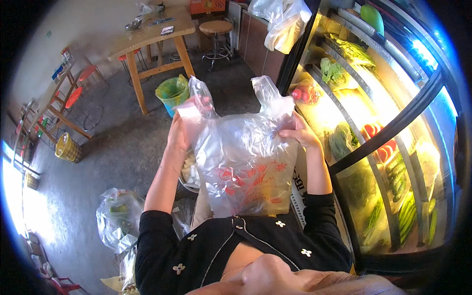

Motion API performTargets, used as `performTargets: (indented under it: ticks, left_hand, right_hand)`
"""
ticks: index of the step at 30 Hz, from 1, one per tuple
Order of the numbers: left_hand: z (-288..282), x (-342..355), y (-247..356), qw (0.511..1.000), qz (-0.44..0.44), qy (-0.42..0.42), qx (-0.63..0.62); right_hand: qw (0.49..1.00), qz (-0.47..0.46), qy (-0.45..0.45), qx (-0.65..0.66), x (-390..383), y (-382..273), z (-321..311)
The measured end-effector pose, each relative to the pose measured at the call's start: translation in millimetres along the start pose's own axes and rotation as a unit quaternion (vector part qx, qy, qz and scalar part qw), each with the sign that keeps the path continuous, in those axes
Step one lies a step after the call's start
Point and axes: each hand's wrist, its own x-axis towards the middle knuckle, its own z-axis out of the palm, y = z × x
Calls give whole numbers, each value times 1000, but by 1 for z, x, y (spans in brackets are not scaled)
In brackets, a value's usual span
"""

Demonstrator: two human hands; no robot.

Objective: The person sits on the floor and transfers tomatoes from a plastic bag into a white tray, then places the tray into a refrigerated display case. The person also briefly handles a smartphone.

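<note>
A clear plastic carrier bag (246,162) with red print hangs spread in front of my chest, its two handle loops standing up. My left hand (180,132) grips its upper left side below one loop, the fingers partly hidden by the film. On the other side my right hand (301,132) pinches the upper edge, thumb in front. Yellowish and reddish tones show through the lower bag; whether anything is inside I cannot make out. Behind its left edge, a bowl of white pieces (190,169) is partly covered by the bag and my left forearm.
A lit glass-front cooler (393,177) with vegetables stands close on my right. Bags (282,24) hang beside it. Filled plastic bags (120,216) lie at lower left. Ahead are a lined bucket (173,93), a wooden table (152,37) and a stool (215,27).
</note>
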Motion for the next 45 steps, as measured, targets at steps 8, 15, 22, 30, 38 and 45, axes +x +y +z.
performTargets:
  ticks: [8,15,22,30,38,45]
  left_hand:
    - [43,11,16,986,34,77,146]
    - [14,23,5,993,44,65,92]
    - [22,34,-2,974,44,140,172]
    - [0,48,10,989,21,101,109]
    - [26,39,12,984,59,70,152]
    - [62,18,1,935,84,82,334]
  right_hand:
    - [995,-72,63,41,23,-6,9]
    - [983,-47,177,3,71,-4,18]
    - [990,-43,121,57,93,8,-11]
    - [977,-27,156,140,99,-1,-6]
    - [987,-17,102,122,105,-2,1]
    - [937,-189,-54,-288,77,-71,72]
